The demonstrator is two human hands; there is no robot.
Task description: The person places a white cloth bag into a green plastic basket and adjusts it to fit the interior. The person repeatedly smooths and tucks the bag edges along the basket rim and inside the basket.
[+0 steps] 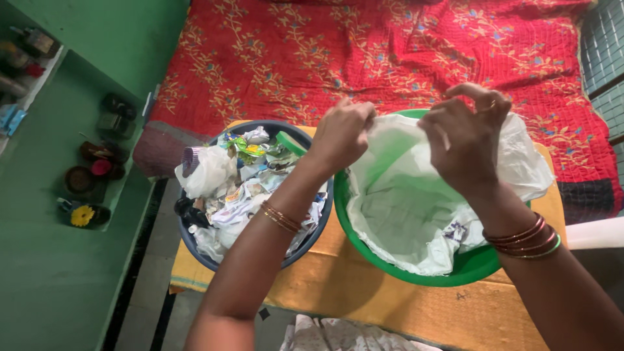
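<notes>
White plastic bag (416,208) lies in the green basin (478,265), both hands pinching its rim: left (341,133), right (465,140).

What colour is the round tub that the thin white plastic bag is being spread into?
Green; the round plastic tub shows best in the head view.

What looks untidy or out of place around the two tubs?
The white bag lies crumpled and uneven in the green tub, spilling over its right rim. Both hands pinch its edge. The blue tub is heaped with rubbish.
</notes>
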